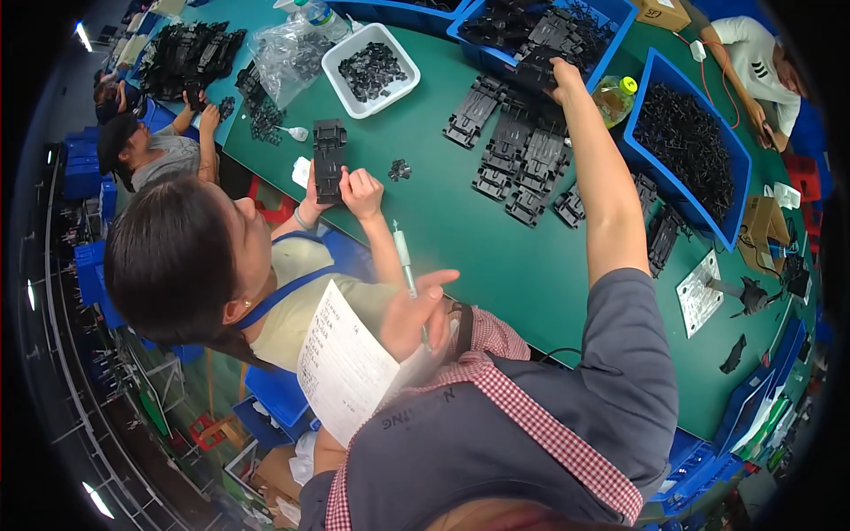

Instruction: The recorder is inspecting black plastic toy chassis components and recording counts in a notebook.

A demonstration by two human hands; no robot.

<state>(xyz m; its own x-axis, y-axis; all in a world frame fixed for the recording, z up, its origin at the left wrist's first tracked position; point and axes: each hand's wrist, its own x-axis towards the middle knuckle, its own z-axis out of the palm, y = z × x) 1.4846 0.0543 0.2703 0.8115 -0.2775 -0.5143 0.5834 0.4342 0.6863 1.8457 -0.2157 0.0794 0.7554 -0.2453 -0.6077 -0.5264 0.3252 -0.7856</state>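
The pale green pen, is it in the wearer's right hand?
No, the pen is in the left hand, while the right hand holds a black plastic part.

A blurred left hand (414,320) hides part of a sheet of paper (341,367), its writing too small to read. Across the worktop (460,230), the upper edge crops a blue tray (412,16), and the black pieces (370,73) in a white basin (372,108) are too small to tell apart.
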